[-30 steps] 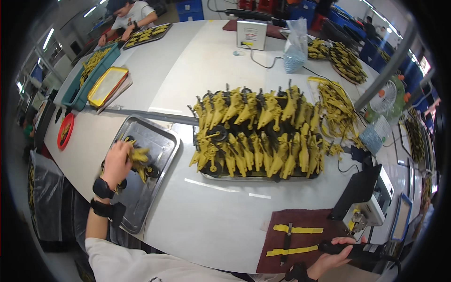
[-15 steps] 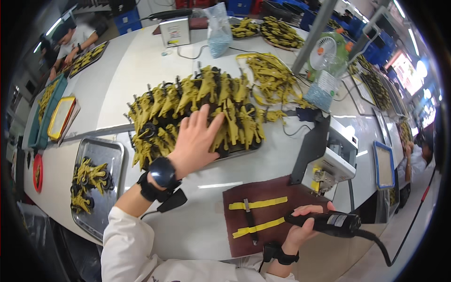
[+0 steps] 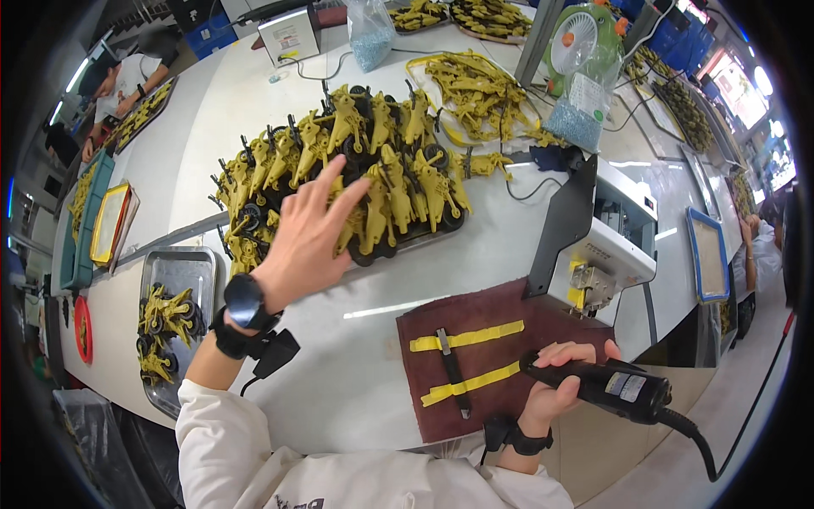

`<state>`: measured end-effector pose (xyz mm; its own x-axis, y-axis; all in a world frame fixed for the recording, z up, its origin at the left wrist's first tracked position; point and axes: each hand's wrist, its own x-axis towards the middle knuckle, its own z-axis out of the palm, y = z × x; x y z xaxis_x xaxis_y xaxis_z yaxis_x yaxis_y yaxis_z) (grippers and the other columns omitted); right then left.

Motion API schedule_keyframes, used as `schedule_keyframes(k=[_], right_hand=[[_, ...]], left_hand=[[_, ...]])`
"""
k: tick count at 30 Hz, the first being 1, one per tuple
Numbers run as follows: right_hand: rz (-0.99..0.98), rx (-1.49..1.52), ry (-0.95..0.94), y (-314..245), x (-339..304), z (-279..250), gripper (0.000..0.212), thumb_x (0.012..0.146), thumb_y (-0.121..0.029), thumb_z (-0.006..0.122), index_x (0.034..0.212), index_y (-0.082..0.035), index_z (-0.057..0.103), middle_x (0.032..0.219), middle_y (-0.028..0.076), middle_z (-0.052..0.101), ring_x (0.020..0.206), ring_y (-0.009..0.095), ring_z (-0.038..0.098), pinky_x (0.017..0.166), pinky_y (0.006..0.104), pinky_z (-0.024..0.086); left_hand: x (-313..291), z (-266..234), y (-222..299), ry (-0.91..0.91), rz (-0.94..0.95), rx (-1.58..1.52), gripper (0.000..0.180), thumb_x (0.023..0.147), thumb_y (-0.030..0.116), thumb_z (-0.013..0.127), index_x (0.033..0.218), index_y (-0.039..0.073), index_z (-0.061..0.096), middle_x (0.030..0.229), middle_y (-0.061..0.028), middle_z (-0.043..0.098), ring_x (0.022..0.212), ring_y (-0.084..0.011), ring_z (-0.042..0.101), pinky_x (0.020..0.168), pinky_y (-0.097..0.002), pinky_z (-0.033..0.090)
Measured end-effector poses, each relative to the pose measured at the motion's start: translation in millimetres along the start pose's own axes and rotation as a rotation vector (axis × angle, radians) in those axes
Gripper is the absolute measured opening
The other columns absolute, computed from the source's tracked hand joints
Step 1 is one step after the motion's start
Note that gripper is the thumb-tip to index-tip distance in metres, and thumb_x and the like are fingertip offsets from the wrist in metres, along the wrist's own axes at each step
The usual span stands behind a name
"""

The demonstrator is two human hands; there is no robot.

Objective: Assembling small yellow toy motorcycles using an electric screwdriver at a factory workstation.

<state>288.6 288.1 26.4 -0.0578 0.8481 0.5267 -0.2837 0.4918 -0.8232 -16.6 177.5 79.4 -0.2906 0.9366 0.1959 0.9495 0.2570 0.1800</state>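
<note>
Gripping a black corded power screwdriver (image 3: 612,390) in a closed fist, the right hand (image 3: 555,392) waits over the near edge of a maroon work mat (image 3: 492,360), where a slim dark tool (image 3: 454,373) lies across two yellow strips. Farther out, the left hand (image 3: 307,236), fingers spread and holding nothing, hovers over the front of a tray heaped with yellow toy motorcycles (image 3: 373,174). This looks like the fetching step: next the fingers must close on one toy and bring it to the mat.
</note>
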Motion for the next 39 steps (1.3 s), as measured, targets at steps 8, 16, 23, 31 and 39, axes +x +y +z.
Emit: schedule_keyframes(k=[8,16,23,31,39], right_hand=[[0.047,0.072,0.010,9,1,-2,0.076,0.081,-0.050,0.062,0.131,-0.006,0.024,0.069,0.008,0.049,0.050,0.018,0.049,0.048,0.0304,0.044],[-0.120,0.155,-0.043,-23,47,-28,0.064,0.086,-0.047,0.053,0.130,-0.005,0.036,0.072,0.008,0.049,0.052,0.018,0.046,0.052,0.0322,0.039],[-0.205,0.030,-0.028,-47,111,-10,0.059,0.086,-0.049,0.050,0.127,-0.009,0.039,0.072,0.011,0.055,0.058,0.022,0.050,0.060,0.0374,0.041],[-0.064,-0.001,-0.039,-17,110,10,0.055,0.084,-0.023,0.059,0.126,-0.001,0.031,0.066,0.010,0.052,0.050,0.018,0.051,0.048,0.0308,0.045],[-0.120,0.252,-0.458,-38,32,18,0.073,0.087,-0.049,0.052,0.137,-0.005,0.023,0.073,0.011,0.053,0.049,0.021,0.051,0.047,0.0344,0.043]], left_hand=[[-96,-12,83,0.068,-0.014,-0.524,0.072,0.049,0.003,0.061,0.121,0.004,0.054,0.127,-0.0238,0.044,0.120,-0.0403,0.041,0.100,-0.0461,0.034],[-74,89,136,-0.269,0.238,-0.387,0.091,0.073,0.071,0.052,0.139,0.010,0.037,0.147,-0.0238,0.023,0.130,-0.0425,0.027,0.104,-0.0563,0.019],[-76,106,154,-0.184,0.240,-0.224,0.095,0.072,0.068,0.054,0.140,0.005,0.033,0.149,-0.0198,0.022,0.138,-0.0346,0.020,0.107,-0.0577,0.012],[-78,94,127,-0.316,0.440,-0.301,0.086,0.077,0.062,0.054,0.138,0.005,0.036,0.148,-0.0166,0.025,0.137,-0.0352,0.022,0.107,-0.0588,0.014],[-71,88,117,-0.355,0.491,-0.418,0.078,0.074,0.049,0.065,0.138,0.014,0.039,0.147,-0.0107,0.029,0.137,-0.0320,0.025,0.107,-0.0552,0.020]])
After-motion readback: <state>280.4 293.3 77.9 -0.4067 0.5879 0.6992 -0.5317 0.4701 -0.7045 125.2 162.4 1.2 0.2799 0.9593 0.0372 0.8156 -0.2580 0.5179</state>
